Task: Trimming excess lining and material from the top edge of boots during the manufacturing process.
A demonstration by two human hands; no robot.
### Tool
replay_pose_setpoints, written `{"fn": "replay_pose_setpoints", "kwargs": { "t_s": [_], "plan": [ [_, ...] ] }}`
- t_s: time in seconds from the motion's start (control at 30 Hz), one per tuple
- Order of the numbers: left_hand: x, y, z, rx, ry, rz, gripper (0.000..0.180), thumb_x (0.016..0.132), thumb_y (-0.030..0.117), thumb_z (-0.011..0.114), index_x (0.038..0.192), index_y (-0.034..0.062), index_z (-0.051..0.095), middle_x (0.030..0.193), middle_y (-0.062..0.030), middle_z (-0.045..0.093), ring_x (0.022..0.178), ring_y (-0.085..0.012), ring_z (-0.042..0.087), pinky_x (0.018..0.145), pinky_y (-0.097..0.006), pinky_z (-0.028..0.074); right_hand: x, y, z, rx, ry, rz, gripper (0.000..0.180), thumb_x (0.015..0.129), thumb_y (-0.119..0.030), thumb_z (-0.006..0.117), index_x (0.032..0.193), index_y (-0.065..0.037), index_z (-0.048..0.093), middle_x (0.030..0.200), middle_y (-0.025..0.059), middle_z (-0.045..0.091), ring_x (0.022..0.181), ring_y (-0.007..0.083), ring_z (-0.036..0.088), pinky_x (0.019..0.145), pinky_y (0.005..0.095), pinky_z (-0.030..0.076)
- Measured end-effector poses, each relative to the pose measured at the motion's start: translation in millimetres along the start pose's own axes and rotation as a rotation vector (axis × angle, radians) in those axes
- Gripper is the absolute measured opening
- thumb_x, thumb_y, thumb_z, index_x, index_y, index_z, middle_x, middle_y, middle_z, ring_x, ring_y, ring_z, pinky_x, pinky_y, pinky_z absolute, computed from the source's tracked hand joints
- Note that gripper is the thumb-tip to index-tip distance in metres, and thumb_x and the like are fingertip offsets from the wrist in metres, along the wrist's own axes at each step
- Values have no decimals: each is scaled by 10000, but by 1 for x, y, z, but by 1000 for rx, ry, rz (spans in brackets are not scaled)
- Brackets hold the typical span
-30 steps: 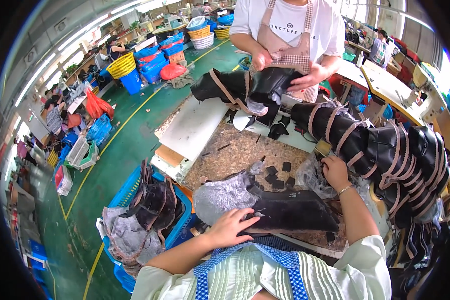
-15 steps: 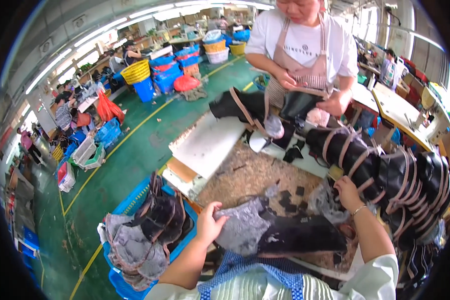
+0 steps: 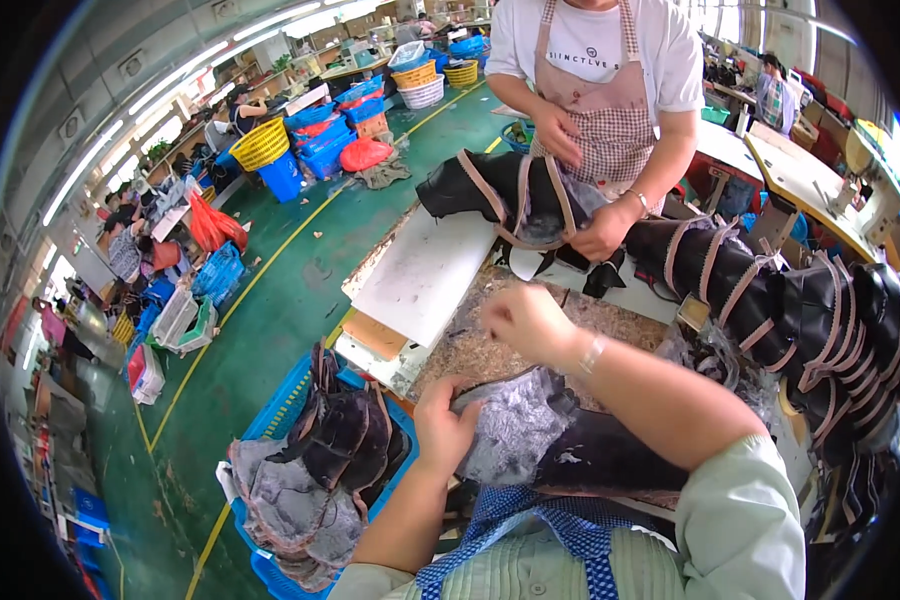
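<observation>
Two fingers on boot upper

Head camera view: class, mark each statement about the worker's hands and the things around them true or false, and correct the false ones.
1. The left hand grips the dark boot piece stuffed with grey paper. True.
2. The right hand presses flat on the white board. False: it is raised over the table, beside the board.
3. A blue crate of dark boot pieces stands at the person's left. True.
4. The floor is red. False: it is green with a yellow line.
</observation>
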State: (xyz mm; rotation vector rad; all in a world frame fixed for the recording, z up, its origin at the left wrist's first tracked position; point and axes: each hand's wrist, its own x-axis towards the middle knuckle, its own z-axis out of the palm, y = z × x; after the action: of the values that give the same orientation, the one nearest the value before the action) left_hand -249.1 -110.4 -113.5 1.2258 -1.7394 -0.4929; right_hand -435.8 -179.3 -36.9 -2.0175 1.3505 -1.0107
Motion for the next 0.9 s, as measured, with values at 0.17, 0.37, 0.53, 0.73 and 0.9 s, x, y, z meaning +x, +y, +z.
{"fn": "replay_pose_setpoints", "kwargs": {
  "t_s": [0.17,0.37,0.53,0.73,0.9],
  "plan": [
    [3,27,-10,107,146,322,269,634,-3,683,883,63,607,841,-91,625,795,-304,589,713,-390,462,-142,-25,-9,461,-43,470,142,862,-70,669,923,58,680,798,83,691,717,104,650,656,232,516],
    [-50,75,14,318,-136,742,244,740,81,637,972,6,654,959,-101,624,867,-271,597,741,-377,496,-221,1,11,781,308,676,46,888,-23,616,927,-20,593,788,14,595,669,99,604,603,219,502],
    [-70,75,14,260,-209,683,284,781,109,606,1013,-53,620,1017,-162,602,912,-307,591,755,-380,507,-215,-3,2,785,271,485,106,896,-30,618,996,8,616,861,24,634,725,85,600,658,214,497],
    [-75,81,22,116,-181,520,143,774,34,649,908,-13,636,994,-138,640,854,-299,621,743,-372,515,-212,11,13,770,252,452,106,884,-23,637,982,12,619,854,12,640,741,68,604,663,199,492],
    [-85,88,15,-17,-108,422,74,772,1,625,840,-8,597,993,-142,644,767,-308,622,675,-383,512,-219,0,16,771,208,492,77,868,-28,660,907,10,605,767,-2,624,659,41,561,577,190,465]
  ]
}}
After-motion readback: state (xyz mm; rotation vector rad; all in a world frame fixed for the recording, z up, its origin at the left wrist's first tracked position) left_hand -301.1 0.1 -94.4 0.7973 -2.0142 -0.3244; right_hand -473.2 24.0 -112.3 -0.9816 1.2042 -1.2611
